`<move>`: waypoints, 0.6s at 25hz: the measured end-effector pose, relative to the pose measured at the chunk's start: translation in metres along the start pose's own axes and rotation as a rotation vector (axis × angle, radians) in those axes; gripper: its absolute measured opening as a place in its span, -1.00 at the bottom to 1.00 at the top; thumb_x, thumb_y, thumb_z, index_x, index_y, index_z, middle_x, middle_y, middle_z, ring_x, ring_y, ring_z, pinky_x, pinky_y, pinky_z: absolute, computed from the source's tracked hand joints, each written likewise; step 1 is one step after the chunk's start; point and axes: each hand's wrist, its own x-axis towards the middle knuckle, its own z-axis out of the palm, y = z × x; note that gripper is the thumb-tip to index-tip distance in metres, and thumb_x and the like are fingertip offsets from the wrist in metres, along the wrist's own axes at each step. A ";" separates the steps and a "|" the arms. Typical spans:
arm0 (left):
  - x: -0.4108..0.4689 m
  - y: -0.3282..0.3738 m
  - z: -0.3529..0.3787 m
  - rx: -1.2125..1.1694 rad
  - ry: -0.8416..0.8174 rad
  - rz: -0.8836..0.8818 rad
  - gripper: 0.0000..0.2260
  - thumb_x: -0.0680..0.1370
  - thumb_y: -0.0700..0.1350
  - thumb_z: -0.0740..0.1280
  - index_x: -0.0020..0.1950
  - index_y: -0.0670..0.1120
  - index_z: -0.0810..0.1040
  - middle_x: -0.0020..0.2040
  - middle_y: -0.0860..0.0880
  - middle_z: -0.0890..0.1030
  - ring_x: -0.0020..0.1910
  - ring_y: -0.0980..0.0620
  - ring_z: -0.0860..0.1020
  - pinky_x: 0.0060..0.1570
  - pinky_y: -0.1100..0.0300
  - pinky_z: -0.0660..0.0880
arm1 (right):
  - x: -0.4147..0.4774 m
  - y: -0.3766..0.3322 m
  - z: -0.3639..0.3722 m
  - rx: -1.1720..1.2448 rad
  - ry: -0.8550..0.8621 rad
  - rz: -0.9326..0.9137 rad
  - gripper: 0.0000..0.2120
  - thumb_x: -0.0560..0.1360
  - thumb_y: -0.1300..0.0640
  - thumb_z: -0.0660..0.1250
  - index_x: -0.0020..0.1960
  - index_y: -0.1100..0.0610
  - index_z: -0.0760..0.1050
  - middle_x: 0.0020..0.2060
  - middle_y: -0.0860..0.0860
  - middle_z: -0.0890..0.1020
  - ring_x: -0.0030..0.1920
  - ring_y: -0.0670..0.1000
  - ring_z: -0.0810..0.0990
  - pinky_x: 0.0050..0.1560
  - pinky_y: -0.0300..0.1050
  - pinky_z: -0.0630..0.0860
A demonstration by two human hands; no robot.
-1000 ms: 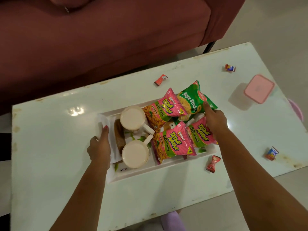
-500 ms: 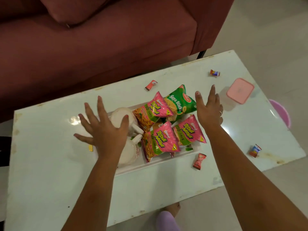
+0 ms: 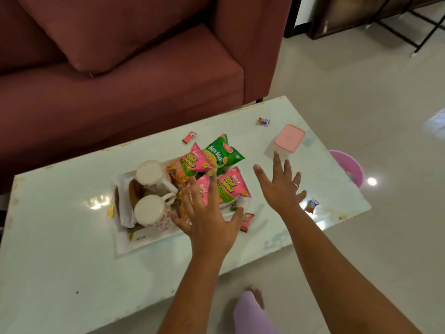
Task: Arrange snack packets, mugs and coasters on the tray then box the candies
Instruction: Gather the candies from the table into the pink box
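Since the earlier frame my left hand [image 3: 207, 213] has swung right over the snack packets [image 3: 224, 186], fingers spread, empty. My right hand [image 3: 281, 186], also splayed, hovers before the pink box [image 3: 290, 137]; candies [image 3: 246, 221] dot the surface [image 3: 60, 261].

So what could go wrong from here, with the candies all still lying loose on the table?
One candy lies close to the table edge, so a sweeping right hand might knock it to the floor. The pink box looks lidded and needs opening first. The left hand hovers open over the snack packets, near a mug, and could nudge them out of place.
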 end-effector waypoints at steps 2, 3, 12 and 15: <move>0.003 0.017 0.010 -0.029 -0.029 0.028 -0.27 0.42 0.27 0.30 0.47 0.26 -0.03 0.55 0.04 -0.13 0.52 -0.07 -0.17 0.35 -0.37 -0.14 | 0.009 0.011 -0.011 -0.020 0.013 -0.010 -0.31 0.47 -0.38 0.02 0.50 -0.21 -0.13 0.55 -0.05 -0.10 0.53 0.22 -0.19 0.42 0.36 -0.15; 0.007 0.026 0.015 -0.051 -0.042 0.027 -0.27 0.42 0.25 0.30 0.47 0.27 -0.02 0.55 0.05 -0.14 0.52 -0.05 -0.18 0.35 -0.35 -0.14 | 0.016 0.017 -0.015 -0.036 0.012 -0.014 -0.31 0.48 -0.35 0.06 0.51 -0.20 -0.13 0.55 -0.04 -0.10 0.53 0.22 -0.19 0.42 0.35 -0.13; 0.079 0.096 0.077 -0.148 -0.144 -0.021 -0.37 0.47 0.03 0.36 0.48 0.06 0.15 0.54 -0.09 0.05 0.50 -0.12 0.07 0.43 -0.13 0.14 | 0.127 0.039 -0.047 -0.125 -0.032 -0.065 -0.28 0.49 -0.07 0.31 0.51 -0.10 -0.02 0.54 0.03 -0.04 0.52 0.22 -0.09 0.44 0.29 0.10; 0.102 0.117 0.103 -0.285 -0.206 -0.064 -0.38 0.46 -0.07 0.38 0.46 0.00 0.19 0.50 -0.12 0.15 0.44 -0.13 0.20 0.33 0.02 0.28 | 0.169 0.050 -0.063 -0.294 -0.069 -0.174 -0.22 0.46 0.10 0.36 0.51 -0.10 -0.03 0.54 0.03 -0.04 0.53 0.20 -0.07 0.42 0.29 0.16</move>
